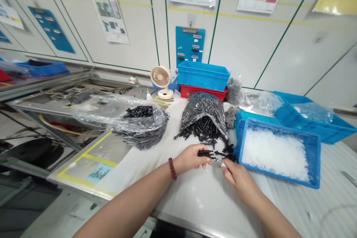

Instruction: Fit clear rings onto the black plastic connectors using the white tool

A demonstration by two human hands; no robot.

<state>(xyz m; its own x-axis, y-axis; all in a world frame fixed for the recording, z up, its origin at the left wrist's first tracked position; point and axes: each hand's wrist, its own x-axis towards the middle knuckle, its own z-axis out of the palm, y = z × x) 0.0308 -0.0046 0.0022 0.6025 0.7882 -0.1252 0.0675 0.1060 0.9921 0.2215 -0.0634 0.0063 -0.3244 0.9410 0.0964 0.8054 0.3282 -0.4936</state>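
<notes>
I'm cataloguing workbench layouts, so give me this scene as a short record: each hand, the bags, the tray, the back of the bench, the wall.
Left hand: holds several black rods
Right hand: holds a small pale piece, too small to identify
Middle bag: open toward the hands, loose rods at its mouth
Left bag: clear, holds black parts
Blue tray: small whitish pieces
Back: fan beside a blue bin stacked on a red bin
Wall: blue clipboard

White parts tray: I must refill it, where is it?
In the head view, the blue tray is on the right, beyond the right hand and right of the central bag of black parts.
</notes>
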